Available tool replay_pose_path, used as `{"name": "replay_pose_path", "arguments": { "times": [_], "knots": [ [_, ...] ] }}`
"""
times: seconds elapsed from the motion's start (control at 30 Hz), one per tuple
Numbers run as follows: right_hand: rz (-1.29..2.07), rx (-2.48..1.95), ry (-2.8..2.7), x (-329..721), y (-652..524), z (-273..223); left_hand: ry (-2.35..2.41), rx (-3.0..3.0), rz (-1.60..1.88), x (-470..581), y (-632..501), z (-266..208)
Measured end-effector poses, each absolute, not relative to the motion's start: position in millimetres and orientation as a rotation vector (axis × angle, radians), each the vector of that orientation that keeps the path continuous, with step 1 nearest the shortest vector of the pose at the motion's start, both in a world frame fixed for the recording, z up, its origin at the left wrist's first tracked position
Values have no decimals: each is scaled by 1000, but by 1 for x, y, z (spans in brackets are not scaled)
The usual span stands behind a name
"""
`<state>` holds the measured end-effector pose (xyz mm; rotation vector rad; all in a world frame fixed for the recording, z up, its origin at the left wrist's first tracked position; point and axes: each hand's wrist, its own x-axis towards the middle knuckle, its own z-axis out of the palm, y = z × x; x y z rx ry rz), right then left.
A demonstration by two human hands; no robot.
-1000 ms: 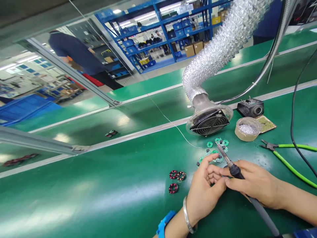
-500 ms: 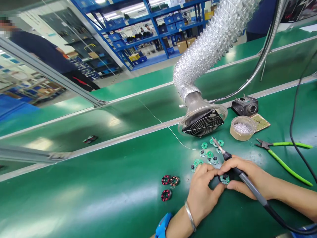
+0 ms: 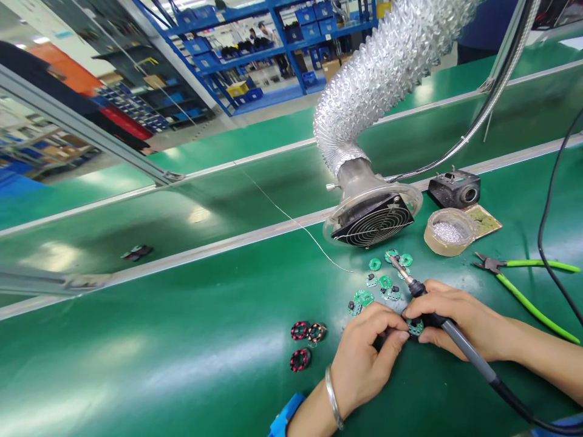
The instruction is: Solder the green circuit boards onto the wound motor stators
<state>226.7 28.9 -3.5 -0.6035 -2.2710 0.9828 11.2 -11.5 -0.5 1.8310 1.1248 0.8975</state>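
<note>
A soldering iron (image 3: 450, 331) lies across my right hand (image 3: 449, 312), its tip pointing up and left over loose boards. The same hand's thumb and forefinger steady a small round green circuit board (image 3: 415, 328) with a dark part by its rim. At the board's left edge, my left hand (image 3: 371, 349) has thumb and forefinger pressed together; what lies between them is too small to make out. Several round green circuit boards (image 3: 385, 283) are scattered just beyond the hands. Left of my left hand sit three wound coil rings (image 3: 299, 360), red-black and copper-coloured.
A fan hood (image 3: 376, 221) on a silver duct (image 3: 364, 97) hangs over the bench. Behind my right hand are a tub of metal shavings (image 3: 449, 232), a black iron holder (image 3: 455, 189) and green-handled cutters (image 3: 523, 285). Thin wire (image 3: 310, 233) hangs from above; a person (image 3: 59, 91) stands far left.
My left thumb has moved up against the forefinger, closing the gap at the board's left edge. The right hand keeps its hold. The view has shifted slightly, and the person at left has moved.
</note>
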Motion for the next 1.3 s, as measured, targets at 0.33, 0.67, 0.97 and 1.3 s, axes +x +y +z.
{"name": "replay_pose_path", "arguments": {
  "times": [0.33,0.67,0.97,1.3],
  "knots": [
    [870,-599,-2250,228,26,-4,1215,1796,843,16,-12,-2],
    [566,-631,-2207,212,13,-2,1199,1886,846,15,-11,-2],
    [632,-684,-2126,224,6,7,1056,2101,871,10,-12,-4],
    [575,-805,-2193,251,-17,39,1023,2236,831,5,-11,-3]
  ]
}}
